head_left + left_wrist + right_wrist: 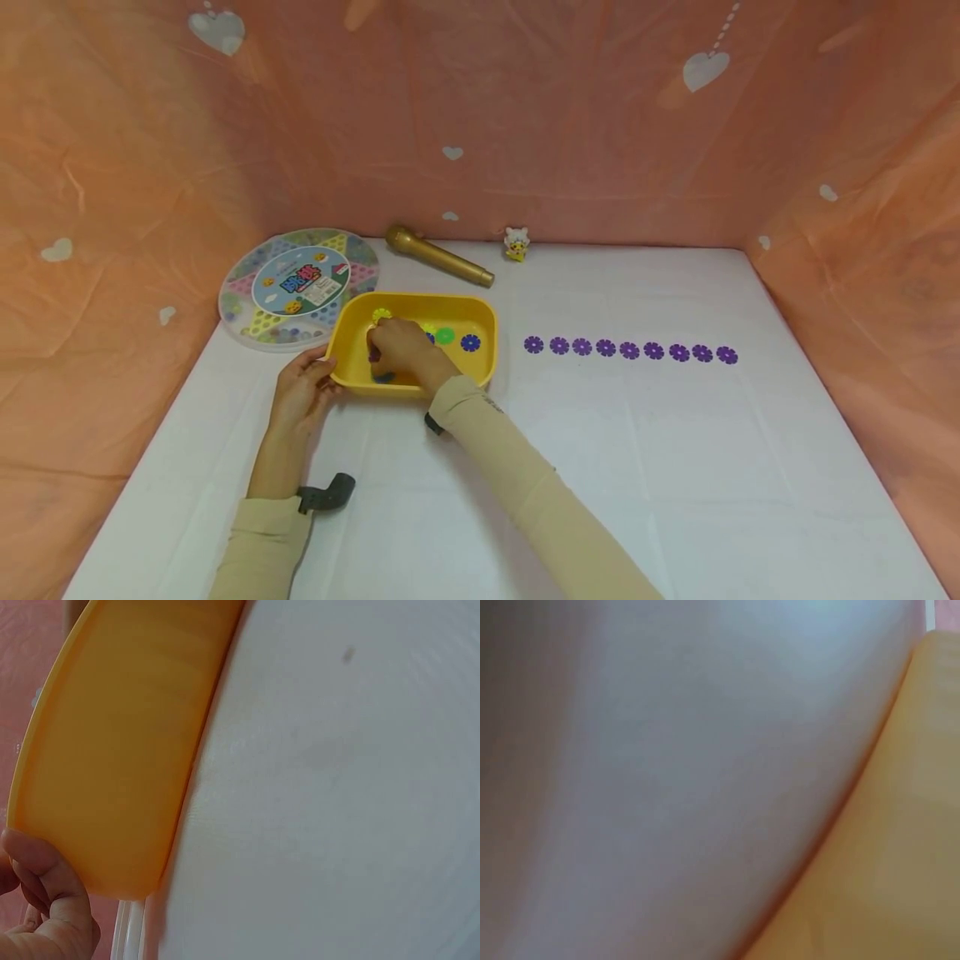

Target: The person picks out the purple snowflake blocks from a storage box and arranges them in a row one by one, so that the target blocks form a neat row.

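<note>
A yellow plastic basin sits on the white table, holding several snowflake discs: a blue disc, a green disc and a yellow disc among them. My left hand grips the basin's near left corner, thumb at the rim and fingers bent below it, as the left wrist view also shows. My right hand reaches down inside the basin with curled fingers, pinching a purple snowflake disc that is mostly hidden by them. Another blue disc lies beneath this hand. The right wrist view shows only basin wall and tablecloth.
Right of the basin, several purple discs lie in a straight row. A round Chinese checkers board sits behind the left hand. Farther back are a gold microphone and a small figurine, before a pink curtain.
</note>
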